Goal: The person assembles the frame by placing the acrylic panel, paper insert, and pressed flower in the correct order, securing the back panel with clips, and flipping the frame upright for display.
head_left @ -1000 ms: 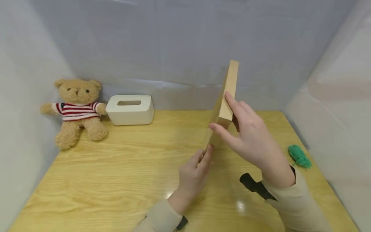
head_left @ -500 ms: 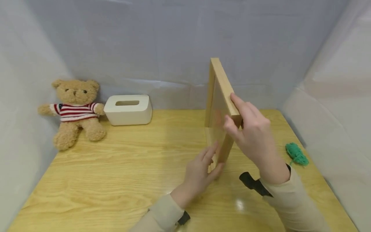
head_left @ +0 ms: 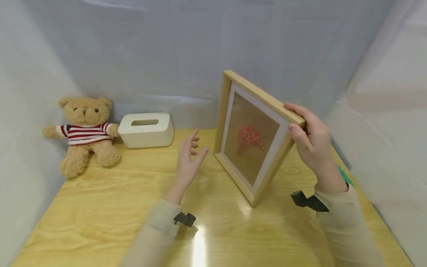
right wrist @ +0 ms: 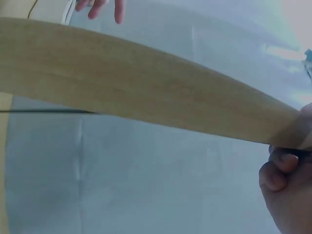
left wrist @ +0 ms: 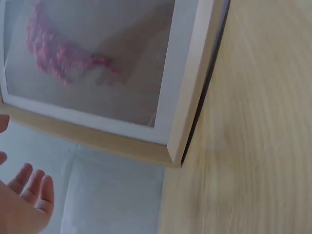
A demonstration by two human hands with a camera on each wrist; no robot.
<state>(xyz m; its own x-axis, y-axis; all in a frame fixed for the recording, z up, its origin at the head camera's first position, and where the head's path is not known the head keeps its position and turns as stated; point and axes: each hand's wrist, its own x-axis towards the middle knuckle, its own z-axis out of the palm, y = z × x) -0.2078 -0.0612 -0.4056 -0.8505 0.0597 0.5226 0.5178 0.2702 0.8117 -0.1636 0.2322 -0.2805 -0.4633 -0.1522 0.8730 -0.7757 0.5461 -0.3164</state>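
A light wooden picture frame stands on the table right of centre, turned so its front faces left and toward me. Inside its white mat shows a spray of small pink-red flowers, seen also in the left wrist view. My right hand grips the frame's upper right corner, thumb on the front, fingers over the top and behind; the right wrist view shows its curled fingers at the frame's edge. Left of the frame, my left hand is raised with loose fingers, apart from it and holding nothing.
A teddy bear in a red-and-white striped shirt sits at the back left. Beside it is a white tissue box. Green yarn shows partly behind my right wrist. White sheeting walls the back and sides of the wooden table.
The frame has swung from edge-on to showing its front, its near side moving right with my right hand. My left hand has let go of its lower part and moved left.
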